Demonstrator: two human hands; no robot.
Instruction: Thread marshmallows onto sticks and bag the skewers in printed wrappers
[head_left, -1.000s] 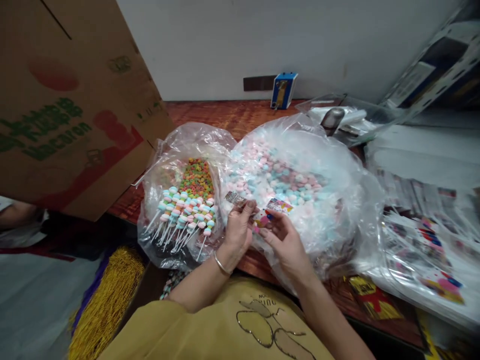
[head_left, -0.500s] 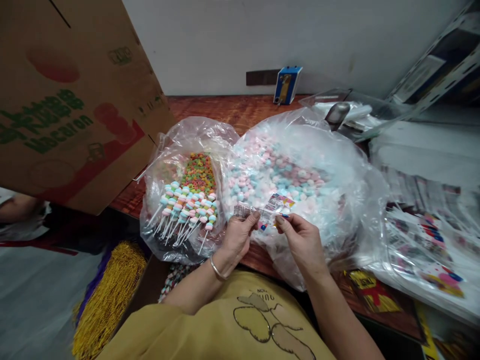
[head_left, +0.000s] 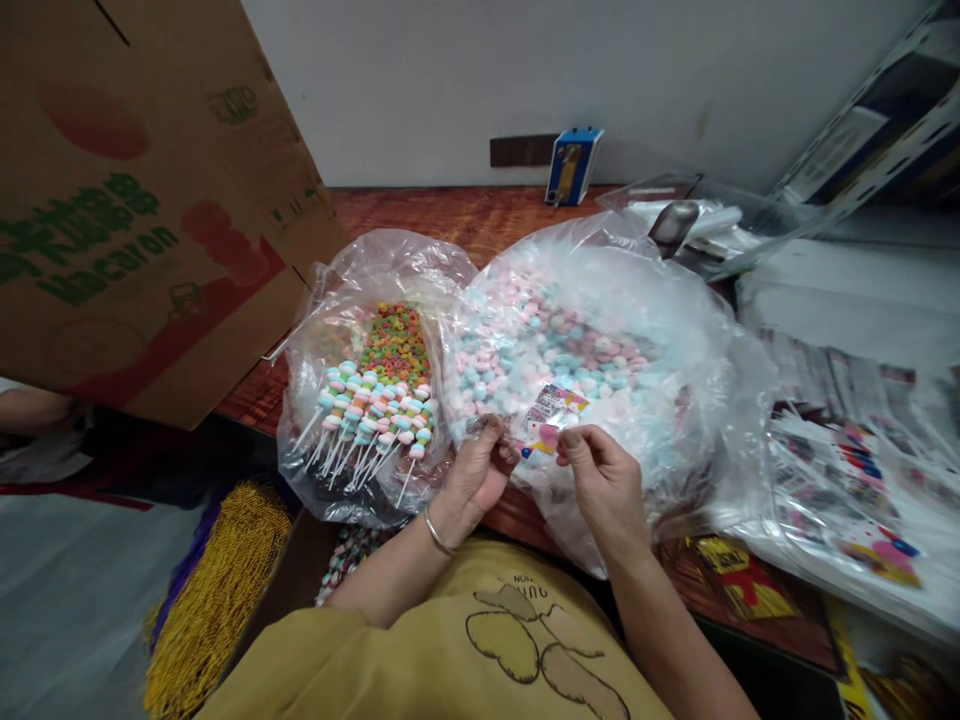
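A small clear plastic wrapper with a pink and yellow print [head_left: 543, 437] is stretched between my two hands, above the front of a big bag. My left hand [head_left: 480, 466], with a bangle at the wrist, pinches its left end between thumb and fingers. At the other end the thumb and forefinger of my right hand [head_left: 604, 476] close on its edge. Just behind lies another printed wrapper [head_left: 559, 398] on the large clear bag of pink and blue marshmallows [head_left: 525, 330]. Left of it, marshmallow sticks [head_left: 375, 410] lie in an open plastic bag beside colourful ring-shaped pieces [head_left: 395, 340].
A large cardboard box [head_left: 150, 200] stands at the left. A blue box [head_left: 574, 166] is by the wall. Stacks of printed wrappers [head_left: 862, 450] lie at the right, with a clear tray [head_left: 720, 220] holding a metal scoop behind. Gold fringe [head_left: 225, 600] hangs lower left.
The held wrapper has turned from nearly edge-on to flatter, so its pink and yellow print shows. My left hand's fingers have shifted slightly; both hands stay in about the same place.
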